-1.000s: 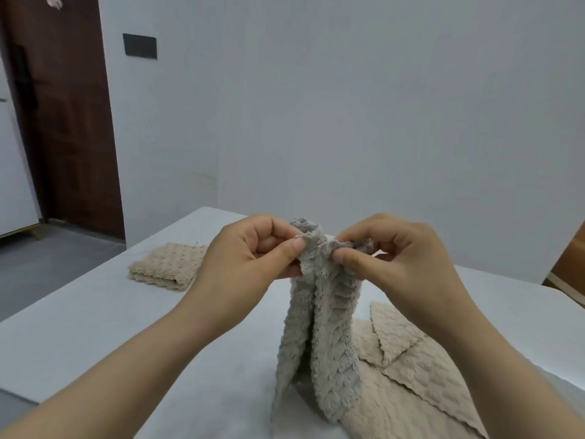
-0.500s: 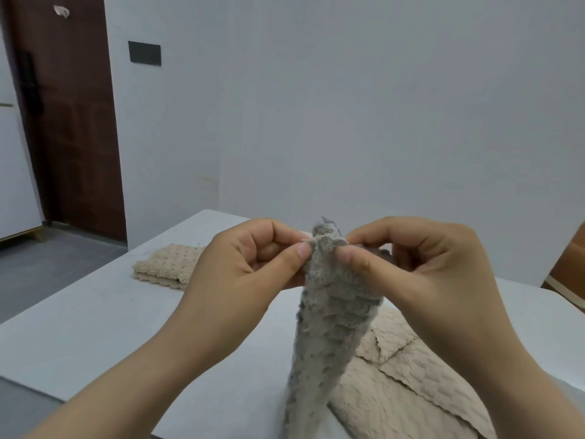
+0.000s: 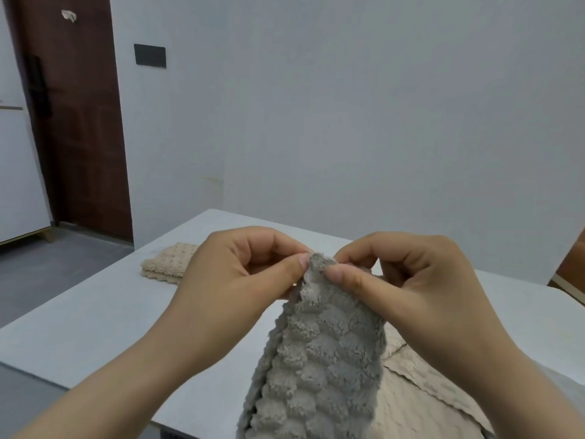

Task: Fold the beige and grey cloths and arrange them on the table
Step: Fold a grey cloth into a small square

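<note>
Grey cloth (image 3: 323,359) between both hands' (image 3: 234,280) (image 3: 421,293) curled fingers (image 3: 296,265)

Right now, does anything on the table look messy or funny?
The loose beige cloth at the near right lies unfolded, one flap turned over, partly behind the hanging grey cloth. The folded beige cloth far left looks tidy.

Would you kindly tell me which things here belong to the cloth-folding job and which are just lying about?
Belongs to the job: grey cloth, pinched at its top by the left hand and right hand; folded beige cloth, far left on the table; loose beige cloth, near right.

Just there: brown door; black wall plate; white cabinet.
</note>
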The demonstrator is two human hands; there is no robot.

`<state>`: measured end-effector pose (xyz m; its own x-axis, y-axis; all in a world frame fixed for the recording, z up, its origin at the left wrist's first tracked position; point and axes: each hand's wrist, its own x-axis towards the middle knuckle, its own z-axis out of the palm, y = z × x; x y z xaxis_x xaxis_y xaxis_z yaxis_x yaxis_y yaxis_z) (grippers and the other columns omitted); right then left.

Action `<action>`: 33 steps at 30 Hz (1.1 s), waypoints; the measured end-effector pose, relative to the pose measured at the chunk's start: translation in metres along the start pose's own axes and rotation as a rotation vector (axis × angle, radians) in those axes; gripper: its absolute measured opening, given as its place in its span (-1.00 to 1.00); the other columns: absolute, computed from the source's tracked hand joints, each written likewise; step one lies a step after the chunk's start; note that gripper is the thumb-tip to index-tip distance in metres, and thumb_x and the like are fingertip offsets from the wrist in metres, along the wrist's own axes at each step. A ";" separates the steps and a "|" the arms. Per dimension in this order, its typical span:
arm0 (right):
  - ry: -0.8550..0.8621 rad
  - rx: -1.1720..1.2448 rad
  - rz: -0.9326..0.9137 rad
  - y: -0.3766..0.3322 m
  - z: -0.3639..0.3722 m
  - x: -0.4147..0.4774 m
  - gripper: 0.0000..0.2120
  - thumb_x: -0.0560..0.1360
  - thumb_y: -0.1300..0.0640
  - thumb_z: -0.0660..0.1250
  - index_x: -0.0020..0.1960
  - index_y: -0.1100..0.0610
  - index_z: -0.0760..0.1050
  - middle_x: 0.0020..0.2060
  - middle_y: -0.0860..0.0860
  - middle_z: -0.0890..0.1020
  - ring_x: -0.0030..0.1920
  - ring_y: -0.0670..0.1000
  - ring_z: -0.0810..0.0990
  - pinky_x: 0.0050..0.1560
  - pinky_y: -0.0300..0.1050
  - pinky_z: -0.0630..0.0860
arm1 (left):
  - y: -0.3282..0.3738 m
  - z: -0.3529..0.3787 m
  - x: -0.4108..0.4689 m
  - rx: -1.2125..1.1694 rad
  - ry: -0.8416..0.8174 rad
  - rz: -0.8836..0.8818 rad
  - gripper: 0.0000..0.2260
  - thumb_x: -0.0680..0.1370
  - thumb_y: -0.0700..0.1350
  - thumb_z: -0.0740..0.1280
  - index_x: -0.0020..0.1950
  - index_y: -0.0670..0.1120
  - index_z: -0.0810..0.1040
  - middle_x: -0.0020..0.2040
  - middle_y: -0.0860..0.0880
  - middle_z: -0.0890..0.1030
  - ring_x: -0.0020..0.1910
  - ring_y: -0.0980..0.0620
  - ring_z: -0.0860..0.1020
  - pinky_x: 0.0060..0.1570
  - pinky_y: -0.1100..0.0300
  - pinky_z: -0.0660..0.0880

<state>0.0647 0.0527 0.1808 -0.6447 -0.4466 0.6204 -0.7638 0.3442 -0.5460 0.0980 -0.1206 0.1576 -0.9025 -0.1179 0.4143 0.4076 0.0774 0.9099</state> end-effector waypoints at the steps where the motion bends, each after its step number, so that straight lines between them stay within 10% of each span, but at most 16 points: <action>1: -0.004 -0.013 -0.005 0.000 0.000 -0.001 -0.89 0.36 0.08 0.50 -0.34 -0.01 0.64 -0.66 -0.23 0.37 -0.56 -0.12 0.21 -0.51 -0.42 0.15 | -0.001 0.000 -0.001 0.028 0.005 0.009 -0.92 0.44 -0.22 0.41 -0.22 -0.12 0.70 -0.25 -0.09 0.71 -0.24 -0.05 0.68 -0.23 0.21 0.62; 33: -0.082 -0.105 0.050 0.016 -0.006 -0.008 -0.84 0.43 0.00 0.42 -0.27 0.06 0.60 -0.61 -0.21 0.38 -0.53 -0.11 0.25 -0.48 -0.39 0.20 | -0.010 -0.001 0.000 0.017 0.143 0.026 -0.90 0.33 -0.10 0.53 -0.25 -0.10 0.68 -0.32 -0.07 0.67 -0.35 0.05 0.59 -0.20 0.21 0.62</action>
<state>0.0578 0.0665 0.1700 -0.6810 -0.4909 0.5434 -0.7323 0.4508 -0.5105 0.0942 -0.1220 0.1480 -0.8619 -0.2552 0.4381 0.4276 0.0986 0.8986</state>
